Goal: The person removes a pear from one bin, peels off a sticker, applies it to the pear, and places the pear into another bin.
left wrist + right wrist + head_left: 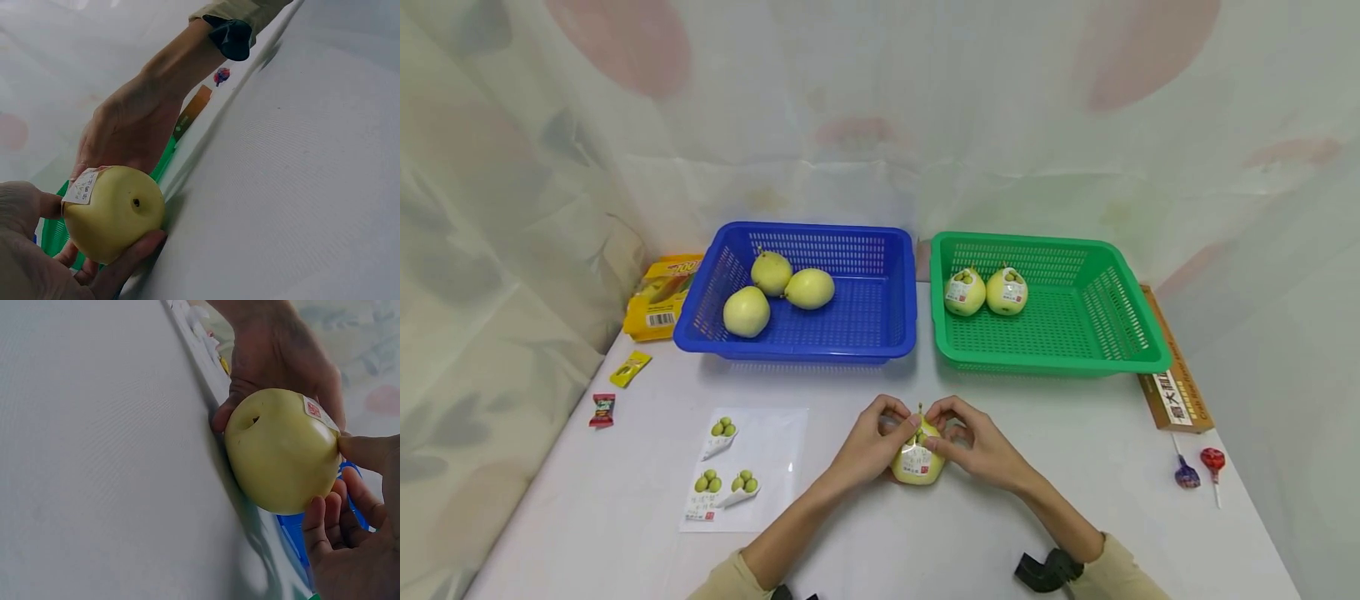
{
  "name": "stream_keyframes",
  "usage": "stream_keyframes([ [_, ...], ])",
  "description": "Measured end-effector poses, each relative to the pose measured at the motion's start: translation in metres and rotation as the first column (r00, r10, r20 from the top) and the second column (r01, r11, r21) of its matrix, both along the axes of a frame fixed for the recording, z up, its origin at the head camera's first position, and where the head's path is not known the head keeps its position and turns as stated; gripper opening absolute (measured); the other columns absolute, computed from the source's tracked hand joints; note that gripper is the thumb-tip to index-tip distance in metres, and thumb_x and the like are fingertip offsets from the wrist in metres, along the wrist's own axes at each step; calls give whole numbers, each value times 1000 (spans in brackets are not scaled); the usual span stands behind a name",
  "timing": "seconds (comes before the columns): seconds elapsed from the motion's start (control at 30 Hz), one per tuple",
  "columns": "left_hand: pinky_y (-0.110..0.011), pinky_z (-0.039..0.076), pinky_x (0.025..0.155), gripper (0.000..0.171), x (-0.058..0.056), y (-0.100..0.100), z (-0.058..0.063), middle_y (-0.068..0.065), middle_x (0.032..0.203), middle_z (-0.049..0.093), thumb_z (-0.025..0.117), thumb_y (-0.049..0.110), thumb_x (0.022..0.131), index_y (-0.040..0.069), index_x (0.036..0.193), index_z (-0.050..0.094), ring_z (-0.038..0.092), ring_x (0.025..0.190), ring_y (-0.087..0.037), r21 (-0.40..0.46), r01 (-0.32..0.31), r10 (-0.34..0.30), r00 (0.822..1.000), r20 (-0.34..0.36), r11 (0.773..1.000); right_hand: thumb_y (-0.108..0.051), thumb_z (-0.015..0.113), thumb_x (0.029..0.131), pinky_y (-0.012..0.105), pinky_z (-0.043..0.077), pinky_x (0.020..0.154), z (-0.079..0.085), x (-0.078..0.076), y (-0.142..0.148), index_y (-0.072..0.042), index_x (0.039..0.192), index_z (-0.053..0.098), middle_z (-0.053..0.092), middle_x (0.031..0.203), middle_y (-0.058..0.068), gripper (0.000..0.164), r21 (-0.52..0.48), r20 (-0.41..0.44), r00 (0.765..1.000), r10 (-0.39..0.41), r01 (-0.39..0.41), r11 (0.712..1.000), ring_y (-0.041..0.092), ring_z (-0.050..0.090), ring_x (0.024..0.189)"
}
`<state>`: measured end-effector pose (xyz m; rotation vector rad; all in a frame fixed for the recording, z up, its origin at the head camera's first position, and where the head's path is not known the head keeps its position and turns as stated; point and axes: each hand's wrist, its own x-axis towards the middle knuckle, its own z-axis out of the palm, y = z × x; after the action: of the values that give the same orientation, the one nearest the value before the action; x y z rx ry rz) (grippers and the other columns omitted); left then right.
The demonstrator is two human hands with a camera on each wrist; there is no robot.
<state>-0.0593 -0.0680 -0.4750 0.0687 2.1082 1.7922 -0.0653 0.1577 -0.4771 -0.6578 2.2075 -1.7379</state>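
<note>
A yellow-green pear stands stem up on the white table between both hands. On its front sits a white sticker printed with green pears, writing and a red square. My left hand holds the pear from the left, thumb near the sticker's top; fingers reach round its side in the left wrist view. From the right, my right hand has its thumb on the sticker's edge and fingertips against the pear. To the left lies a sticker sheet with several pear stickers, some edges curled up.
A blue basket at the back holds three plain pears. The green basket beside it holds two stickered pears. Left are a yellow snack bag and two small wrapped candies; right, a brown box and two lollipops.
</note>
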Motion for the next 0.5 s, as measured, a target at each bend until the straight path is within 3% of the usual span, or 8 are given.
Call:
stream_keyframes([
  [0.1, -30, 64, 59, 36, -1, 0, 0, -18, 113, 67, 65, 35, 109, 3, 123, 59, 68, 92, -19, 0, 6, -6, 1000, -24, 1000, -6, 73, 103, 19, 59, 80, -1, 0, -1, -1, 125, 63, 67, 118, 17, 25, -4, -16, 1000, 1, -1, 1000, 4, 60, 100],
  [0.23, -39, 70, 63, 39, -1, -4, -2, -21, 129, 67, 65, 34, 110, 4, 133, 56, 71, 96, -19, 87, 42, -45, 998, 41, 995, -5, 70, 105, 20, 60, 81, -3, 0, -1, 0, 123, 63, 67, 116, 17, 20, -9, -21, 999, -26, 26, 1000, 4, 61, 100],
  [0.33, -45, 72, 69, 46, -1, -10, -4, -24, 143, 61, 68, 29, 108, 4, 142, 51, 73, 104, -21, 193, 81, -103, 989, 106, 978, -7, 68, 106, 19, 59, 78, -3, 0, 0, -1, 121, 65, 67, 114, 16, 16, -14, -6, 998, -57, 57, 998, 4, 62, 101],
  [0.5, -46, 72, 82, 58, 1, -17, -7, -26, 154, 52, 74, 14, 101, 3, 150, 44, 67, 127, -23, 301, 111, -157, 978, 134, 947, -8, 69, 106, 19, 61, 77, -2, -1, 4, -3, 120, 67, 67, 115, 14, 15, -15, 33, 999, -41, 41, 999, 4, 63, 103],
])
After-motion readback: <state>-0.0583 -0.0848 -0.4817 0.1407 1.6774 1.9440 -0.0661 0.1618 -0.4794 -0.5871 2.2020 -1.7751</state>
